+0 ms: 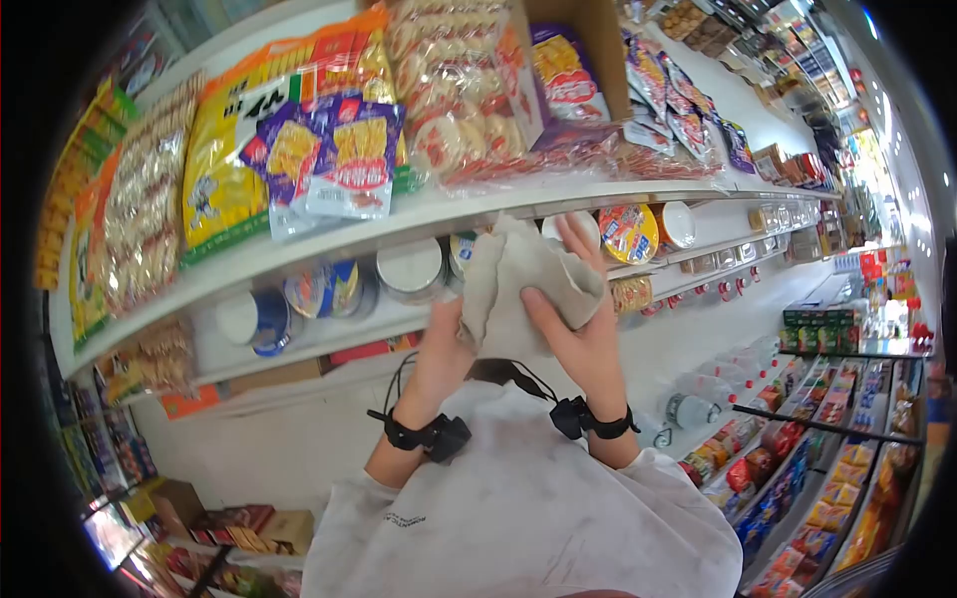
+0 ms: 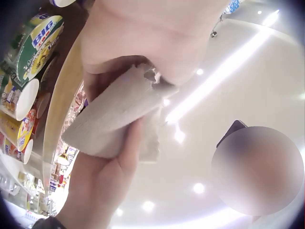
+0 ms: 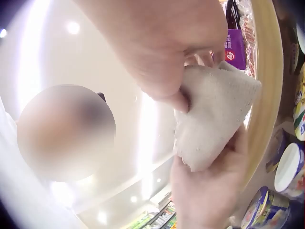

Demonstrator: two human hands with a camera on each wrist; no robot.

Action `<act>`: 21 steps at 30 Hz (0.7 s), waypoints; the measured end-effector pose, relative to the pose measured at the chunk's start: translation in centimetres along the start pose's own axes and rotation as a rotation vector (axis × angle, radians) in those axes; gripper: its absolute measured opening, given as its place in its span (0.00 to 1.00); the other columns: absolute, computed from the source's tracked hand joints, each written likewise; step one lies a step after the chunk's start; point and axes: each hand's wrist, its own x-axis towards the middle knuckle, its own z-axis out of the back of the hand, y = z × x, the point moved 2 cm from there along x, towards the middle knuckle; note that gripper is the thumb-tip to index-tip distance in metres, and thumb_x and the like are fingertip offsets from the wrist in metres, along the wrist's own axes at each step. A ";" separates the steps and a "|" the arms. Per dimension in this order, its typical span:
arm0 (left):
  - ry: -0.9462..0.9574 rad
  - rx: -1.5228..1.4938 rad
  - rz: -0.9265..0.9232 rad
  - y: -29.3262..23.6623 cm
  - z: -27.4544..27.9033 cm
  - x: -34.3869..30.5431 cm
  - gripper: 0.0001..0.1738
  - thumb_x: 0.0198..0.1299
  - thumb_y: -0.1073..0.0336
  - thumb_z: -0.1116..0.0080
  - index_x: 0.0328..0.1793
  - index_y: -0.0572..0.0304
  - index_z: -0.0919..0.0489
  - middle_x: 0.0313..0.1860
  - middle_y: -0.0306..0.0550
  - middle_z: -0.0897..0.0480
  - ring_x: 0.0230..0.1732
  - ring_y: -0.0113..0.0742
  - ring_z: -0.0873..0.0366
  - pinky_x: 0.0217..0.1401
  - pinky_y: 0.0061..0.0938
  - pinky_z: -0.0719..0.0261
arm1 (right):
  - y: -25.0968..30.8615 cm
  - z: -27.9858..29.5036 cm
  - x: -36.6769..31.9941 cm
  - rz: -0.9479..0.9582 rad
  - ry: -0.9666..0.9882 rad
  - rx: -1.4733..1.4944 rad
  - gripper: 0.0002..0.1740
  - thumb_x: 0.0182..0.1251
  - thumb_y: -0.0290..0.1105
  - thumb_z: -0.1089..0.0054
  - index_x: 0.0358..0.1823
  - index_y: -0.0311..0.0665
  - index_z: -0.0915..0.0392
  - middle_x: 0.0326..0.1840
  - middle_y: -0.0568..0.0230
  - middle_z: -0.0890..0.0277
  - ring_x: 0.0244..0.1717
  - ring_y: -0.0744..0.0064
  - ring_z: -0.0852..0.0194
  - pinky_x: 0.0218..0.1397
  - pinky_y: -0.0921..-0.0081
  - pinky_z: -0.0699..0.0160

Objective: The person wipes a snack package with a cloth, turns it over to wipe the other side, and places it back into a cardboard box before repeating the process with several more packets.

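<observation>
A folded greyish-white cloth (image 1: 523, 274) with worn, frayed edges is held up between both hands, just in front of the shelf edge. My left hand (image 1: 446, 334) grips its left side, most of the fingers hidden behind the fabric. On the other side my right hand (image 1: 588, 339) holds it with the thumb pressed on the front and fingers behind. In the left wrist view the cloth (image 2: 112, 112) forms a thick fold between the hands. The right wrist view shows the right thumb pressing into the cloth (image 3: 214, 105), with the left hand (image 3: 209, 191) below.
On the upper shelf (image 1: 439, 204) lie purple snack packets (image 1: 329, 154), a yellow bag (image 1: 224, 149) and clear-wrapped biscuits (image 1: 454, 100). Instant noodle tubs (image 1: 630, 234) line the shelf below. Large water bottles (image 1: 693, 409) stand on the floor at right, beside racks of packaged snacks (image 1: 827, 488).
</observation>
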 end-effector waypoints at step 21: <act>-0.120 1.463 -1.395 -8.4 -13.4 12.1 0.17 0.62 0.79 0.51 0.58 0.76 0.26 0.61 0.66 0.27 0.65 0.61 0.29 0.69 0.42 0.32 | -2.1 2.5 19.6 0.341 0.013 -0.056 0.19 0.63 0.28 0.46 0.54 0.26 0.25 0.49 0.33 0.22 0.53 0.33 0.25 0.56 0.55 0.25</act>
